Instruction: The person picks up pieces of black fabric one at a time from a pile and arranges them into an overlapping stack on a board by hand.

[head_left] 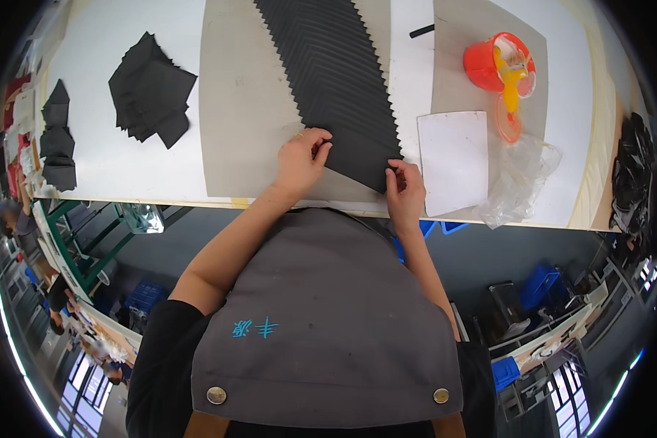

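Observation:
A long row of overlapping black fabric pieces (328,65) with serrated side edges runs from the top of the view down to the near table edge. My left hand (302,161) pinches the left edge of the nearest piece between thumb and fingers. At that piece's lower right corner, my right hand (407,186) has its thumb and fingers on or close to the edge; whether it grips the fabric is hard to tell. A loose pile of black fabric pieces (150,90) lies left of the grey sheet (241,109), and a short stack of similar pieces (58,137) lies farther left.
Right of the row are a white sheet (453,164), a clear plastic bag (520,180), a red tub (482,63) with a yellow-handled tool (509,82), and a black bar (421,31). Other people sit at far left. A black plastic bag (632,175) is at far right.

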The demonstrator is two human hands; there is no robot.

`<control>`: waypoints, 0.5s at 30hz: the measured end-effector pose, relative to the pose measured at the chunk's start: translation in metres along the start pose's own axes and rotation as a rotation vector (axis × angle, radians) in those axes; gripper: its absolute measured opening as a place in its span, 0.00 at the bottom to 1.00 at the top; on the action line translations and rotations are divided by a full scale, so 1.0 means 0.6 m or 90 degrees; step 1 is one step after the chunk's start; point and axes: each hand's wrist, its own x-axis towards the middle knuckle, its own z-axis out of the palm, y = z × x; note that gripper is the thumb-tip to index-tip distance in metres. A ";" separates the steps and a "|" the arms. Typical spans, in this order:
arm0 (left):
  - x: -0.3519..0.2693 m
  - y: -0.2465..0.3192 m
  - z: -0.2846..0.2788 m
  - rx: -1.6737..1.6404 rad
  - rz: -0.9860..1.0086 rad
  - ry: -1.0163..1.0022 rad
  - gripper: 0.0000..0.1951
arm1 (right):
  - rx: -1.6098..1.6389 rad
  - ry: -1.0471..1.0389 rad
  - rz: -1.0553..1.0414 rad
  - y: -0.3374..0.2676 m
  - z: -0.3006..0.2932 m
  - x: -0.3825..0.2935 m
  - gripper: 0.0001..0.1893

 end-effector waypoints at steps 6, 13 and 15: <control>0.001 -0.013 0.003 0.008 0.004 0.018 0.08 | -0.022 0.000 0.011 -0.003 0.001 0.008 0.09; 0.000 -0.010 0.004 0.012 -0.005 0.010 0.08 | -0.024 0.010 -0.002 -0.003 0.000 0.008 0.09; 0.000 -0.008 0.005 0.008 -0.015 0.006 0.08 | -0.018 0.006 0.000 -0.001 -0.003 0.008 0.09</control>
